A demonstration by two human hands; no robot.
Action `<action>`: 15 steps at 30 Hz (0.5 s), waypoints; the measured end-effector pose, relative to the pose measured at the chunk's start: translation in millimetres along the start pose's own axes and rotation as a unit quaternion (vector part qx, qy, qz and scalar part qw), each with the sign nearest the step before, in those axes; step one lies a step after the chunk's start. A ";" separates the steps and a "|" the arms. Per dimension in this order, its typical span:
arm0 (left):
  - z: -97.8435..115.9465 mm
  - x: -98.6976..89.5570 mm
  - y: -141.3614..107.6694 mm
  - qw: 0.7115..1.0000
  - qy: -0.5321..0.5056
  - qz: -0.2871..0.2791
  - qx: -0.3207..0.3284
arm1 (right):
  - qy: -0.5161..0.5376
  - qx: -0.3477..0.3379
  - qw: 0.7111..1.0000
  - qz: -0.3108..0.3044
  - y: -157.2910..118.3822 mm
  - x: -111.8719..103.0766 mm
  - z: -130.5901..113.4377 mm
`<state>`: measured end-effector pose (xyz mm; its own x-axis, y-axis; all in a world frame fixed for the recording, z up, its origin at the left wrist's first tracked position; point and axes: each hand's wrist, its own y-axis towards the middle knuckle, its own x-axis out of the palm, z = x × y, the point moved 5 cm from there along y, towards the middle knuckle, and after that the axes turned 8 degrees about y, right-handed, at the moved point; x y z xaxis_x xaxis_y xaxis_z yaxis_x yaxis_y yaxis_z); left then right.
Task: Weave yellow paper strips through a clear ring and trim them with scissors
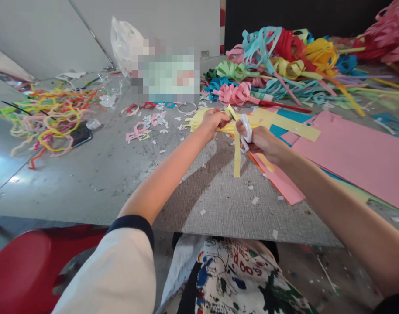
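Observation:
My right hand (260,138) is closed around the white handles of a pair of scissors (247,128). Its blades are largely lost behind fingers and paper. Just to the left, the fingers of my left hand (215,120) pinch a yellow paper strip (232,112) close to the scissors. A longer yellow strip (237,157) hangs down beside my right hand; whether it joins the pinched piece I cannot tell. Beneath both hands lies a stack of yellow paper strips (199,118).
Pink paper sheets (353,150) lie at the right. Curled paper-strip flowers (261,52) are heaped at the back right. Tangled pipe cleaners (58,115) spread on the left around a dark phone-like object (82,136). White scraps (255,200) dot the grey table (137,174). A red chair (22,266) stands front left.

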<state>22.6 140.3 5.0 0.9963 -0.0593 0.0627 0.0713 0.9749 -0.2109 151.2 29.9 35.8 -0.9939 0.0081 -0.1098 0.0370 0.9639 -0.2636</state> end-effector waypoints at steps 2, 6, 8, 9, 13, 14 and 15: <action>-1.8 -0.3 1.4 1.000 -0.006 -0.013 0.000 | 0.007 0.014 1.000 0.010 1.8 -1.5 2.8; -7.4 -0.3 7.0 0.999 -0.025 -0.036 0.004 | 0.016 0.028 0.999 0.031 5.0 -2.4 9.2; -8.5 0.1 8.1 0.999 -0.030 -0.036 0.002 | 0.023 0.028 0.999 0.036 5.5 -1.7 10.4; -8.5 0.4 8.0 0.999 -0.032 -0.034 -0.002 | 0.027 0.026 0.999 0.037 5.6 -1.3 10.3; -9.0 2.0 6.3 0.998 -0.043 -0.025 -0.025 | 0.027 0.025 0.998 0.040 6.2 -1.4 8.1; -10.0 2.2 6.4 0.998 -0.046 -0.029 -0.027 | 0.022 0.026 0.998 0.043 6.7 -2.1 7.7; -11.5 2.4 7.0 0.998 -0.048 -0.037 -0.027 | 0.015 0.028 0.999 0.044 7.3 -2.8 7.5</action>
<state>26.1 144.5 -7.6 0.9792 -0.1074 0.1723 0.1496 0.9555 -0.2544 155.1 34.9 27.0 -0.9891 0.1019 -0.1059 0.1300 0.9430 -0.3064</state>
